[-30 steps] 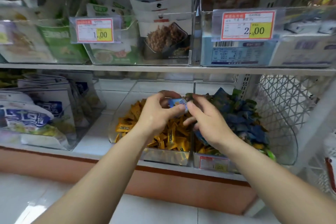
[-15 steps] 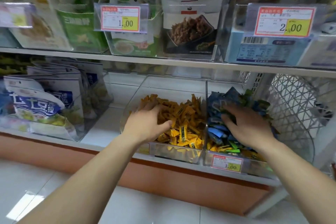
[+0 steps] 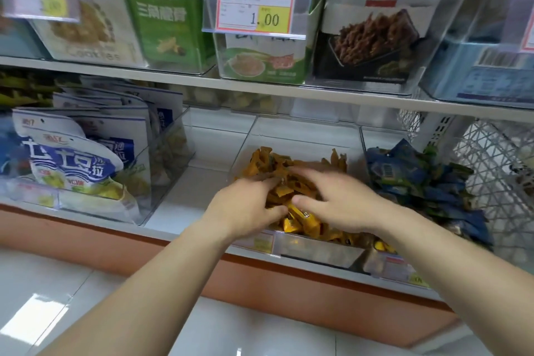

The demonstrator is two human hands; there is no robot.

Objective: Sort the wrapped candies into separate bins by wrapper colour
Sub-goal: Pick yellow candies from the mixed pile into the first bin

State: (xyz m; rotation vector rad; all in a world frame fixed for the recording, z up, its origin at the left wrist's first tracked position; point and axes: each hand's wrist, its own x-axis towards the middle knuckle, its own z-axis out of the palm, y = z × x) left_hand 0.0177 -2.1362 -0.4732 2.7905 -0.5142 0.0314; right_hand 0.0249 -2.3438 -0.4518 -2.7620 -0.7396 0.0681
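A clear bin [image 3: 319, 254] on the lower shelf holds a heap of yellow-wrapped candies [image 3: 274, 161]. Both hands are inside it. My left hand [image 3: 245, 206] lies on the left side of the heap, fingers reaching into the wrappers. My right hand [image 3: 342, 199] is spread over the heap's right side, its fingers blurred by motion. Neither hand shows a candy pinched between its fingers. To the right, a neighbouring clear bin [image 3: 388, 266] is piled with blue-wrapped candies [image 3: 419, 179], with some green and yellow wrappers mixed in.
Blue-and-white snack bags [image 3: 72, 165] fill a clear bin at the left. A white wire basket [image 3: 491, 159] stands at the far right. The upper shelf [image 3: 260, 91] hangs low over the bins, carrying snack packs and a price tag [image 3: 257, 9].
My right hand has crossed from the blue bin to the yellow bin. The blue candy held a second ago is gone from both hands. The view has shifted left and closer.
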